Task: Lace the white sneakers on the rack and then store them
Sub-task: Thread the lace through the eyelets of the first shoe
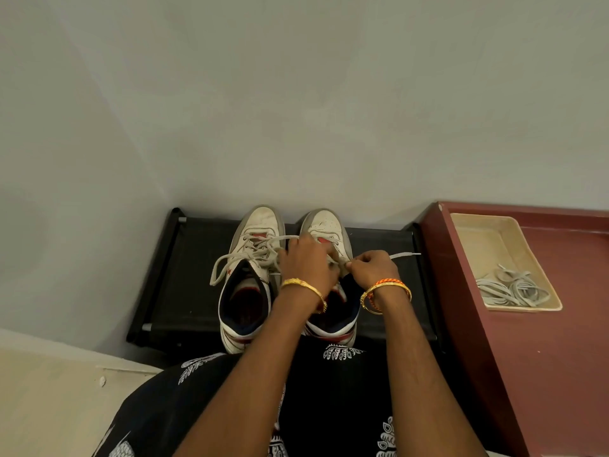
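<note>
Two white high-top sneakers stand side by side, toes to the wall, on a black rack (194,291). The left sneaker (253,258) carries a grey-white lace with a loose loop hanging off its left side. Both hands work over the right sneaker (324,224). My left hand (306,262) covers its tongue, fingers curled on the lace there. My right hand (374,267) pinches the lace (403,255), whose free end sticks out to the right. The eyelets under my hands are hidden.
A maroon cabinet top (543,357) adjoins the rack on the right. On it sits a beige tray (487,245) holding a heap of spare laces (510,288). The grey wall runs close behind the rack. My black patterned clothing fills the foreground.
</note>
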The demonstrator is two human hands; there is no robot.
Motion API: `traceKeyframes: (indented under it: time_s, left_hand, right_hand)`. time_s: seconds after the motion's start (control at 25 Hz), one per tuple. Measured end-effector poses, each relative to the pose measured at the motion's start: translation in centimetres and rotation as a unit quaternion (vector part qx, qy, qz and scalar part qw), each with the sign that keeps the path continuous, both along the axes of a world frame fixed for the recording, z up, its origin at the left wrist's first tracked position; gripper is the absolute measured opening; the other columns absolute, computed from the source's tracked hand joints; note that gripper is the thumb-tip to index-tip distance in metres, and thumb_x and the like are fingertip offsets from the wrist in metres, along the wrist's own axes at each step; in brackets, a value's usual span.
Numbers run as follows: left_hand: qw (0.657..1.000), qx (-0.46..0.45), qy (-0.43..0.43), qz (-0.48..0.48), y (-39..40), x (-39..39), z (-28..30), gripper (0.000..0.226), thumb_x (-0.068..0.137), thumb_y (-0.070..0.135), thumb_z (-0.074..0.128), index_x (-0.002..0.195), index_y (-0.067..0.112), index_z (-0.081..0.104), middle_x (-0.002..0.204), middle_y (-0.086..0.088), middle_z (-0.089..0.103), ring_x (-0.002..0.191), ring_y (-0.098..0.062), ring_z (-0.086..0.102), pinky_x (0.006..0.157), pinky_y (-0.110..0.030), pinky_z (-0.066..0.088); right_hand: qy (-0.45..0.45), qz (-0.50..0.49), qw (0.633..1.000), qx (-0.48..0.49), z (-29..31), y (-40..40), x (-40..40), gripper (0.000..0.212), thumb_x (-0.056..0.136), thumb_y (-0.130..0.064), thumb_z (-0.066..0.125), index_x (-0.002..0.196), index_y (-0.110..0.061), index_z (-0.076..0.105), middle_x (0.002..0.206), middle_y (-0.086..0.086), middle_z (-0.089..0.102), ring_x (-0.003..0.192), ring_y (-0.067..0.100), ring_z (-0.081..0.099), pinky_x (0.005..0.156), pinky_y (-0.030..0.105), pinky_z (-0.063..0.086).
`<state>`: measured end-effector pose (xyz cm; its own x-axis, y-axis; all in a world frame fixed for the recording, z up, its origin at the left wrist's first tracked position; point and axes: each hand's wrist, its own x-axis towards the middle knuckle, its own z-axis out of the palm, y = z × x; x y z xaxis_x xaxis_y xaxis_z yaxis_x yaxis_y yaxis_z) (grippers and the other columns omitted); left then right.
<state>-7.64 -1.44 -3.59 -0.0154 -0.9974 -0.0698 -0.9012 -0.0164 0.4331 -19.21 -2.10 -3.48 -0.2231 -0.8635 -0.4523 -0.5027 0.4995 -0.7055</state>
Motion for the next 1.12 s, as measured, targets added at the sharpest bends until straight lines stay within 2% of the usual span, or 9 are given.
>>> traceKeyframes:
  time_s: [0.2, 0.48, 0.64, 0.72, 0.76, 0.84, 0.92, 0.96, 1.12]
  left_hand:
    - [0.995, 0.005, -0.1, 0.031, -0.4, -1.7, -1.4, 0.027, 0.091, 0.028, 0.056, 0.116, 0.026, 0.065, 0.138, -0.006, 0.034, 0.126, -0.028, 0.029, 0.101, -0.044, 0.025]
    - [0.972, -0.085, 0.142, 0.167, 0.0, -0.2, 0.3, 0.006, 0.081, 0.022, 0.068, 0.077, 0.027, 0.066, 0.138, 0.004, 0.032, 0.13, -0.017, 0.027, 0.104, -0.043, 0.018]
    - [0.842, -0.21, 0.413, 0.276, -0.8, 2.3, 2.1, 0.01, 0.088, 0.012, 0.058, 0.082, 0.019, 0.056, 0.121, 0.002, 0.05, 0.115, -0.017, 0.051, 0.102, -0.037, 0.039]
    - [0.739, -0.209, 0.57, 0.293, -0.9, 3.1, 2.7, 0.008, 0.095, 0.008, 0.048, 0.09, 0.013, 0.051, 0.098, 0.003, 0.061, 0.085, -0.014, 0.065, 0.081, -0.031, 0.053]
    - [0.724, -0.188, 0.596, 0.291, -0.7, 3.2, 2.8, 0.01, 0.096, 0.008, 0.045, 0.089, 0.015, 0.048, 0.086, 0.003, 0.061, 0.069, -0.012, 0.064, 0.07, -0.029, 0.053]
    - [0.824, -0.135, 0.493, 0.245, -0.5, 2.6, 2.3, 0.004, 0.094, 0.011, 0.048, 0.09, 0.013, 0.048, 0.075, 0.002, 0.055, 0.06, -0.012, 0.054, 0.06, -0.03, 0.049]
    - [0.958, -0.07, 0.253, 0.114, -0.2, 1.3, 1.0, 0.009, 0.091, 0.019, 0.052, 0.096, 0.013, 0.056, 0.083, -0.003, 0.06, 0.074, -0.02, 0.059, 0.067, -0.033, 0.05]
    - [0.989, -0.035, 0.135, 0.045, 0.0, 0.5, 0.3, 0.015, 0.09, 0.022, 0.054, 0.101, 0.015, 0.061, 0.095, -0.007, 0.062, 0.086, -0.025, 0.061, 0.074, -0.035, 0.049]
    - [0.996, 0.005, -0.089, 0.021, -0.1, -1.5, -1.5, 0.026, 0.092, 0.026, 0.053, 0.116, 0.02, 0.063, 0.129, -0.012, 0.047, 0.116, -0.029, 0.047, 0.094, -0.041, 0.037]
  right_hand:
    - [0.005, 0.002, 1.0, -0.004, 0.0, 0.0, 0.0, 0.012, 0.091, -0.011, 0.057, 0.09, -0.004, 0.067, 0.082, 0.005, 0.059, 0.064, 0.007, 0.05, 0.054, 0.021, 0.04]
    - [0.0, -0.009, 1.0, 0.005, 0.0, -0.1, 0.1, 0.014, 0.089, -0.016, 0.061, 0.09, -0.004, 0.068, 0.084, 0.006, 0.061, 0.075, 0.015, 0.055, 0.068, 0.029, 0.045]
    - [-0.002, -0.013, 1.0, 0.01, -0.1, 0.0, 0.0, 0.014, 0.09, -0.015, 0.06, 0.091, -0.003, 0.067, 0.083, 0.006, 0.059, 0.072, 0.014, 0.053, 0.068, 0.03, 0.045]
    - [-0.002, -0.013, 1.0, 0.01, -0.1, 0.0, 0.0, 0.015, 0.09, -0.015, 0.06, 0.092, -0.002, 0.067, 0.086, 0.007, 0.06, 0.076, 0.016, 0.054, 0.069, 0.03, 0.045]
    - [-0.004, -0.011, 1.0, 0.011, -0.1, 0.0, 0.0, 0.016, 0.09, -0.016, 0.06, 0.094, -0.002, 0.067, 0.087, 0.007, 0.06, 0.077, 0.017, 0.054, 0.069, 0.031, 0.045]
    - [-0.012, -0.006, 1.0, 0.013, -0.1, -0.1, -0.1, 0.017, 0.09, -0.016, 0.06, 0.096, -0.002, 0.067, 0.088, 0.007, 0.06, 0.079, 0.017, 0.055, 0.07, 0.03, 0.045]
    - [-0.022, -0.007, 1.0, 0.007, -0.3, 0.0, -0.3, 0.018, 0.089, -0.017, 0.061, 0.098, -0.002, 0.068, 0.093, 0.01, 0.063, 0.082, 0.019, 0.057, 0.072, 0.031, 0.048]
    - [-0.022, -0.008, 1.0, 0.003, -0.5, 0.1, -0.5, 0.019, 0.089, -0.018, 0.062, 0.1, -0.003, 0.068, 0.097, 0.011, 0.065, 0.084, 0.02, 0.058, 0.075, 0.032, 0.05]
    - [0.01, 0.013, 1.0, 0.013, -1.6, 0.9, -0.2, 0.027, 0.086, -0.022, 0.064, 0.11, -0.009, 0.064, 0.11, 0.012, 0.065, 0.098, 0.026, 0.062, 0.088, 0.037, 0.053]
